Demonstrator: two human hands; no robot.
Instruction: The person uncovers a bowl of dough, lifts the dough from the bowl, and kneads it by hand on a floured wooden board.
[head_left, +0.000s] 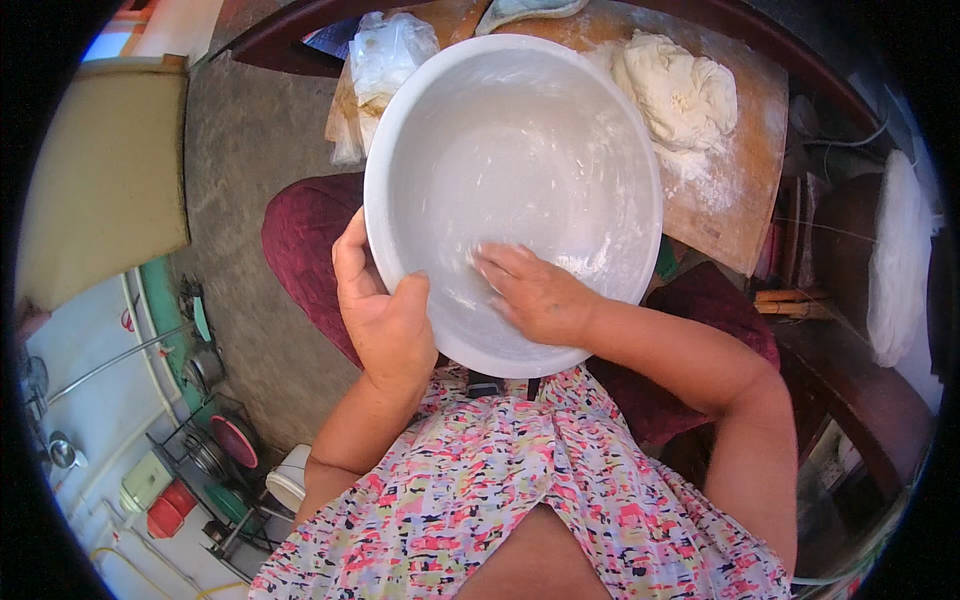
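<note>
A white basin (517, 172), tilted toward me, rests over my lap, its inner wall streaked with flour. My left hand (390, 315) grips its rim at the lower left, thumb inside and fingers round the outside. Inside the basin my right hand (532, 292) lies against the lower inner wall; the fingers are slightly blurred. I cannot see anything held in that hand. Behind the basin, to the right, a lump of dough (679, 94) sits on a floured wooden board (731, 217).
Clear plastic bags (394, 56) lie at the board's left, and a pale cloth-like item (529, 9) at its far edge. A dark wooden bench (847, 375) stands at my right. At lower left, a metal rack (247, 517) holds bowls and pans beside a white bucket (289, 480).
</note>
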